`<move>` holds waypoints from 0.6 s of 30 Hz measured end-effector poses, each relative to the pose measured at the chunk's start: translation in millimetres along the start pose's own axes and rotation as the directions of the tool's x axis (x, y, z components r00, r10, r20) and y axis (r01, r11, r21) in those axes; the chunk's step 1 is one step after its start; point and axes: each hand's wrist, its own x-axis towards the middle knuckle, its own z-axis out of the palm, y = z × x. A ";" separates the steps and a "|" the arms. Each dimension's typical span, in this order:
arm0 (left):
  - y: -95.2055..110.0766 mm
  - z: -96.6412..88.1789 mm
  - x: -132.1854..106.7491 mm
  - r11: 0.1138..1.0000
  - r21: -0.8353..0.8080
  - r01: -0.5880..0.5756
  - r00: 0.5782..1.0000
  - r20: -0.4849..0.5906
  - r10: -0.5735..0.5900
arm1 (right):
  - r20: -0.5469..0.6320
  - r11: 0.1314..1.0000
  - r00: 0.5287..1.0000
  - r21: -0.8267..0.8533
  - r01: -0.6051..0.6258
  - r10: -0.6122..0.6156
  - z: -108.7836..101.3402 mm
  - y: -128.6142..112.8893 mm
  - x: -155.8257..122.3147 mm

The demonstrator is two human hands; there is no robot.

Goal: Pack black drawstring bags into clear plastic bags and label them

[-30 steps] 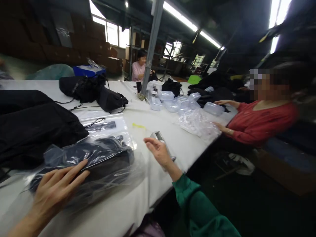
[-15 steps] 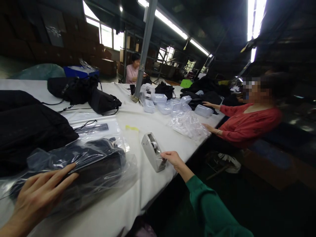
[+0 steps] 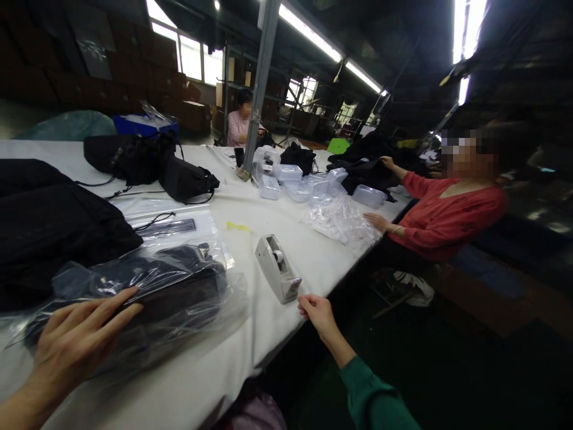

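My left hand [image 3: 74, 340] lies with fingers stretched out over a clear plastic bag [image 3: 233, 298] that holds a folded dark item [image 3: 179, 304]. Its fingertips press along a fold of the plastic. Just off the front end of a grey tape dispenser [image 3: 271, 266], my right hand [image 3: 317, 310] is closed in a pinch. The fingers appear to hold the end of the tape, though the clear strip barely shows. A roll sits inside the dispenser, which stands on the white-covered table [image 3: 277, 334].
Black drawstring bags [image 3: 188, 179] and black fabric [image 3: 58, 221] lie on the left. Clear plastic boxes [image 3: 286, 173] and crumpled clear bags [image 3: 340, 221] are farther back. A co-worker in red [image 3: 456, 215] sits at right, another person [image 3: 239, 125] behind a metal post [image 3: 264, 77].
My right hand has moved from the dispenser's front end a little toward me, still pinched. My left hand stays on the bag. The co-worker's far hand has moved onto black fabric.
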 end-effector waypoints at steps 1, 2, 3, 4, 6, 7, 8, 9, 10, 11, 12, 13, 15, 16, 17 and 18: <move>-1.1 0.0 0.9 1.000 -0.001 -0.013 1.000 -0.009 0.013 | -0.018 1.000 1.000 -0.025 0.009 -0.009 1.8 3.9 1.9; -1.8 -0.4 2.2 1.000 0.008 -0.027 0.999 -0.020 0.027 | -0.034 0.998 0.999 -0.056 0.020 -0.022 1.6 7.6 2.8; -1.8 -1.5 4.1 0.999 0.024 -0.047 0.998 -0.038 0.048 | -0.045 0.995 0.998 -0.091 0.033 -0.037 -0.5 10.9 2.6; -1.0 -3.1 6.4 0.996 0.046 -0.074 0.995 -0.056 0.077 | -0.051 0.991 0.997 -0.129 0.045 -0.052 -4.2 13.6 1.4; 2.3 -7.2 12.2 0.987 0.093 -0.134 0.987 -0.074 0.141 | -0.048 0.977 0.996 -0.202 0.067 -0.078 -14.5 14.7 -1.9; 4.3 -9.3 15.4 0.983 0.110 -0.150 0.985 -0.072 0.158 | -0.041 0.969 0.995 -0.234 0.081 -0.093 -19.8 11.2 -3.4; 6.3 -11.0 18.5 0.981 0.122 -0.152 0.985 -0.067 0.161 | -0.024 0.958 0.992 -0.263 0.113 -0.124 -24.1 3.7 -4.8; 8.1 -12.5 21.4 0.981 0.128 -0.143 0.986 -0.061 0.152 | 0.015 0.938 0.982 -0.294 0.185 -0.189 -26.8 -8.8 -6.8; 9.5 -13.6 23.6 0.983 0.131 -0.130 0.989 -0.055 0.138 | 0.082 0.898 0.954 -0.321 0.299 -0.288 -27.6 -26.5 -9.9; 10.6 -14.5 25.2 0.985 0.133 -0.114 0.991 -0.054 0.122 | 0.173 0.832 0.896 -0.332 0.444 -0.409 -26.2 -49.1 -14.5; 11.3 -15.1 26.0 0.986 0.133 -0.104 0.992 -0.057 0.112 | 0.287 0.741 0.804 -0.317 0.593 -0.521 -22.6 -75.9 -20.5; 11.8 -15.5 26.2 0.986 0.131 -0.098 0.993 -0.056 0.107 | 0.403 0.633 0.685 -0.276 0.724 -0.607 -16.8 -105.4 -27.7; 11.9 -15.9 25.5 0.988 0.123 -0.093 0.994 -0.053 0.100 | 0.583 0.389 0.395 -0.143 0.910 -0.710 0.7 -166.1 -42.5; 11.8 -16.0 25.1 0.989 0.117 -0.092 0.994 -0.048 0.098 | 0.670 0.285 0.240 -0.044 0.958 -0.702 11.9 -194.0 -48.8; 11.6 -16.1 24.7 0.990 0.111 -0.090 0.994 -0.046 0.096 | 0.736 0.213 0.111 0.046 0.976 -0.668 24.5 -218.5 -53.5; 11.4 -16.3 24.5 0.991 0.105 -0.088 0.995 -0.044 0.093 | 0.777 0.160 0.006 0.121 0.980 -0.629 38.4 -239.0 -56.3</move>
